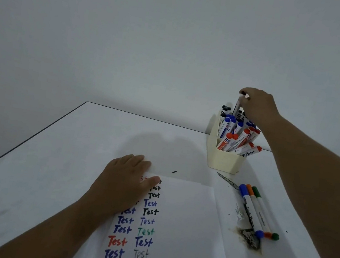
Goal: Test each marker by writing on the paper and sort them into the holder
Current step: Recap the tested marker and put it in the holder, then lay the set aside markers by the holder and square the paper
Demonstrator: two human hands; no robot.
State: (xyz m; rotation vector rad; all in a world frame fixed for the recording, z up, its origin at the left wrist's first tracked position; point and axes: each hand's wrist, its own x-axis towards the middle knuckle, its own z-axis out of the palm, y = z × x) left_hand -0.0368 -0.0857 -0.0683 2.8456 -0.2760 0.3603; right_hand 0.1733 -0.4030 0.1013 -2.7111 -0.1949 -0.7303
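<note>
At the right of the frame, above centre, the right hand (256, 105) pinches the top end of a marker (237, 107) with curled fingers. This marker stands nearly upright, its long axis running almost straight up and down the frame with a slight lean, and its lower end goes down among the others at the far side of the holder (223, 160). Its cap colour cannot be told, as the fingers cover the top.

The holder is a cream, angular container standing on the white table (50, 155) right of centre. It is packed with capped markers: black caps at the back, blue-capped markers (230, 124) in the middle, red-capped markers (234, 140) nearest the lower edge of the frame. All lean with caps up and toward the right.

Just below and right of the holder three slim markers (257, 209) lie side by side on the table, touching one another, blue, orange and green. Their long axes run diagonally, caps toward the upper left and end plugs toward the lower right.

The left hand (126, 179) lies flat with fingers straight, pressing on the top left corner of the paper (186, 219) at lower centre. Two columns of the word "Test" in black, blue, green, grey and red run down the sheet.
</note>
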